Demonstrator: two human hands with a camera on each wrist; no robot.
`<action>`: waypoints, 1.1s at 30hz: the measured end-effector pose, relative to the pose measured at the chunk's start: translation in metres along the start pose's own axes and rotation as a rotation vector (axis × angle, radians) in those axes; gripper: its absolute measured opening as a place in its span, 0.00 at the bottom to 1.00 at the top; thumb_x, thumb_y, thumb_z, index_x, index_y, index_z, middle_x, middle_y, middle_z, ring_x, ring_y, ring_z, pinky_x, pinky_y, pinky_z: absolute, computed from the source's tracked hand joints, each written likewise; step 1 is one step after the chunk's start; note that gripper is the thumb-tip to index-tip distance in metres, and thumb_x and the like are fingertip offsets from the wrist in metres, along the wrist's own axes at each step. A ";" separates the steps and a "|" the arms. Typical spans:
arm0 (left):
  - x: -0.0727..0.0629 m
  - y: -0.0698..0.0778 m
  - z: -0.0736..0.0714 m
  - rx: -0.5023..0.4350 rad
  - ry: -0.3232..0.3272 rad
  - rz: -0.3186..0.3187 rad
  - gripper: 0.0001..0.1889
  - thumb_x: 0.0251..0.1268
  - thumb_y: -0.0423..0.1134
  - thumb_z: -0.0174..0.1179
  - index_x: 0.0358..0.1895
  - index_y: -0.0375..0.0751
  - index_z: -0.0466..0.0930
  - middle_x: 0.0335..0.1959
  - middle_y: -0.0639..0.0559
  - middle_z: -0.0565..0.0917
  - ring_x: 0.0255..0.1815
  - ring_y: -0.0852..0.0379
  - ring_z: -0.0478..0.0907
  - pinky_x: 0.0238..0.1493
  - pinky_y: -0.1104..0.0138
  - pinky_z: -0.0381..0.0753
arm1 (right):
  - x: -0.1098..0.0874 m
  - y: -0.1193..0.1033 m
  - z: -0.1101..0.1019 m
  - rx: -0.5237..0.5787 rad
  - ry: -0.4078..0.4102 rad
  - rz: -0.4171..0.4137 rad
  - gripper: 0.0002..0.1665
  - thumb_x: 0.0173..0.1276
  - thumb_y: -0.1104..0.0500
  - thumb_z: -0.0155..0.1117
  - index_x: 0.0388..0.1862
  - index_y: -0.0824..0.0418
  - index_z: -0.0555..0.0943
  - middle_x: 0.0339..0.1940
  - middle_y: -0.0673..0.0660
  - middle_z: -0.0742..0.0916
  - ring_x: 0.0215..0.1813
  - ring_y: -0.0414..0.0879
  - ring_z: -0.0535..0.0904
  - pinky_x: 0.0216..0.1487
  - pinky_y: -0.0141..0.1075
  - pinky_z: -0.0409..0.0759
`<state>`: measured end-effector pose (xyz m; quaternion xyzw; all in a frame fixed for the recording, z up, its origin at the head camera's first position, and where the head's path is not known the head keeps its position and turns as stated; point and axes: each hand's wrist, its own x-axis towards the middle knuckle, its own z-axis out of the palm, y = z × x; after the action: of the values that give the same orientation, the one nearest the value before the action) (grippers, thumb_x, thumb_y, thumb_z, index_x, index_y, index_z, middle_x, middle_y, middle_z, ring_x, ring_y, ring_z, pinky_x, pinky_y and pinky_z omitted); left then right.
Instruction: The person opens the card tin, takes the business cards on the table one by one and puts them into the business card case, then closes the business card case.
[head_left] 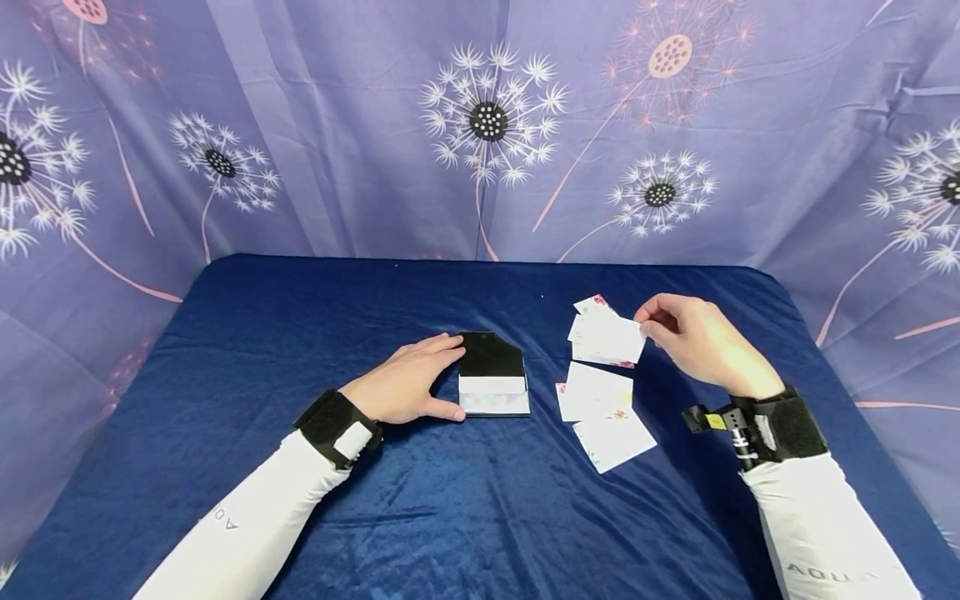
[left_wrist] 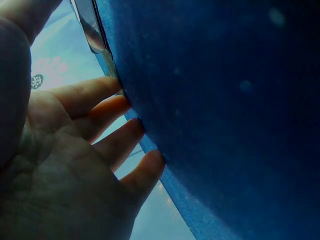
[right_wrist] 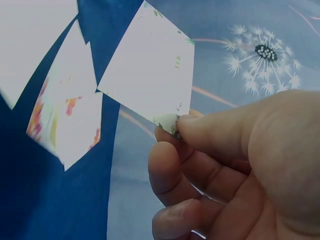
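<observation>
Between thumb and index finger my right hand [head_left: 701, 346] pinches the corner of a white card [right_wrist: 150, 65] with green leaf prints. It is raised over other flower-printed cards [right_wrist: 80, 120] in the right wrist view. My left hand [head_left: 408, 379] lies beside a small black card box [head_left: 491, 354] in the head view, index fingertip and thumb tip at its left edge. Its fingers [left_wrist: 95, 95] stretch out, tips down at the cloth. The box's black flap is folded back, and a white band with a pale printed surface shows at its front.
Nearer me than the pinched card, a second group of overlapping white cards [head_left: 615, 439] lies right of the box. A dark blue velvety cloth [head_left: 420, 517] covers the table. Behind it hangs a lilac curtain [head_left: 360, 125] with dandelion prints.
</observation>
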<state>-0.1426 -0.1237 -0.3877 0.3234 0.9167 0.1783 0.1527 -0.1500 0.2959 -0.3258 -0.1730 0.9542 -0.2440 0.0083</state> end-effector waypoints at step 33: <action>-0.001 0.001 0.000 -0.001 0.000 0.000 0.51 0.67 0.62 0.72 0.83 0.35 0.62 0.85 0.41 0.58 0.86 0.43 0.50 0.81 0.43 0.55 | 0.048 -0.057 0.044 0.087 -0.058 -0.073 0.07 0.82 0.64 0.60 0.46 0.59 0.86 0.38 0.55 0.87 0.37 0.48 0.78 0.39 0.43 0.76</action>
<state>-0.1418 -0.1239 -0.3869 0.3232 0.9166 0.1790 0.1528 -0.1723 0.2131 -0.3347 -0.2141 0.9350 -0.2805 0.0346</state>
